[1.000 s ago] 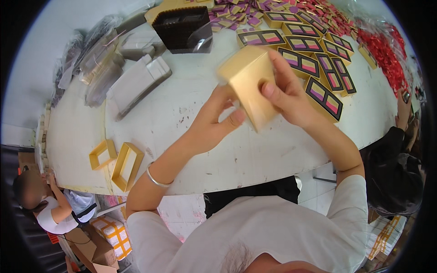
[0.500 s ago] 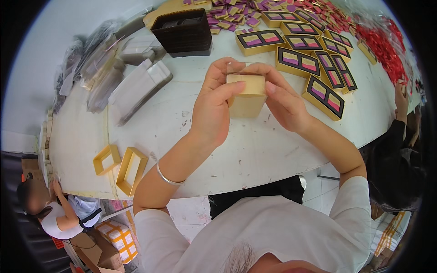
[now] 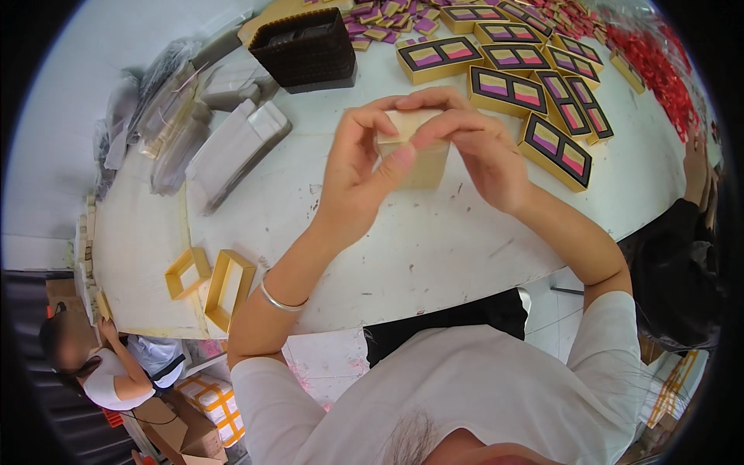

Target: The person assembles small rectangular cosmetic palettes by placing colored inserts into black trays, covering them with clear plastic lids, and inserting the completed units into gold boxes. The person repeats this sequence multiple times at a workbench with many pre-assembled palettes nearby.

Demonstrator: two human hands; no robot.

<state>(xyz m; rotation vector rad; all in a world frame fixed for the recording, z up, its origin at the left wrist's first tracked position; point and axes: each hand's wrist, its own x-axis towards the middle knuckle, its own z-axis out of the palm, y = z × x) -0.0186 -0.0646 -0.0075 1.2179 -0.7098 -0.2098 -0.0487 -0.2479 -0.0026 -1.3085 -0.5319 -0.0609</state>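
Observation:
A small gold box [image 3: 426, 169] stands on end above the white table, between my two hands. Clear plastic seems to wrap it, though the fingers cover much of its top. My left hand [image 3: 358, 174] grips the box's left side, thumb across the near face and fingers curled at the upper edge. From the right, my right hand [image 3: 490, 159] arches over, its bent fingers pinching at the top edge close to the left thumb. To the right lie several gold boxes with black two-window trays [image 3: 508, 91], each showing purple and pink pieces.
Behind my hands stands a stack of dark trays [image 3: 304, 54]. Clear plastic sleeves [image 3: 236, 155] lie left, near two empty gold frames [image 3: 230, 288]. Loose purple and gold pieces [image 3: 384, 19] and red wrappers [image 3: 647, 66] fill the back. Other people sit at left and right.
My right fingers have moved from the box's right side up over its top, where a clear flap stuck up before. The left thumb has shifted slightly, and the view has tilted a little.

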